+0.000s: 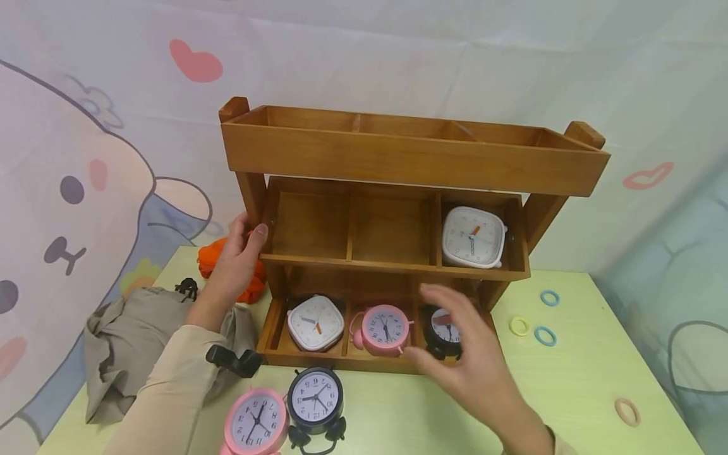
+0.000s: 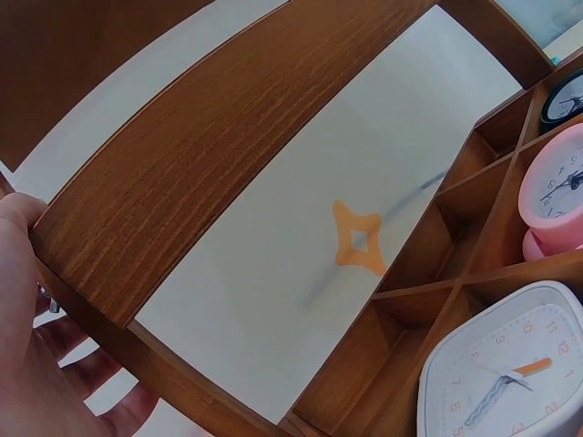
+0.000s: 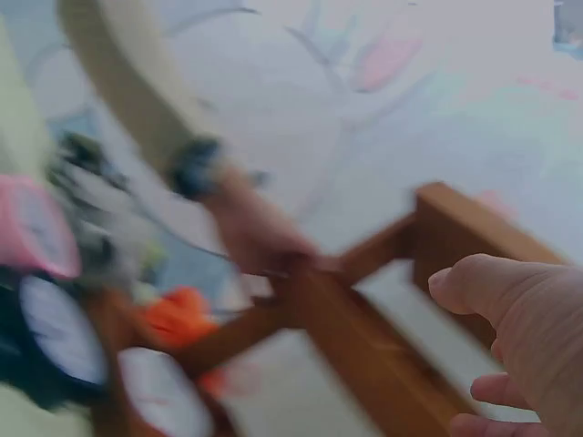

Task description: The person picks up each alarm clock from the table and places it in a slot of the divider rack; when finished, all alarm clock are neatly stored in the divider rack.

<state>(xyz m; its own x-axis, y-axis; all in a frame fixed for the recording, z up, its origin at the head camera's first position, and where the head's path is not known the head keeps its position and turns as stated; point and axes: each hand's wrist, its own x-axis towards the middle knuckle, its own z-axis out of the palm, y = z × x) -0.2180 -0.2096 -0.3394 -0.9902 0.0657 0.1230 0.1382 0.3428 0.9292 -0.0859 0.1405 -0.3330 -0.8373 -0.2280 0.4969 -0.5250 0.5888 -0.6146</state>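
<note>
A brown wooden three-tier rack (image 1: 415, 158) stands on the table. My left hand (image 1: 236, 256) grips its left side at the middle tier, thumb in front and fingers round the outer edge. My right hand (image 1: 472, 360) is before the lower right compartment, thumb and fingers spread apart and holding nothing. Behind it, partly hidden, is a black alarm clock (image 1: 447, 325). The bottom tier also bears a pink alarm clock (image 1: 385, 330) in the middle and a white square clock (image 1: 315, 323) at left. Another white square clock (image 1: 474, 237) sits in the middle tier's right compartment.
A pink alarm clock (image 1: 257, 420) and a black alarm clock (image 1: 315, 397) lie on the table in front. Grey cloth (image 1: 136, 341) and an orange item (image 1: 253, 284) lie at left. Several small rings, including a yellow ring (image 1: 511, 327), lie at right.
</note>
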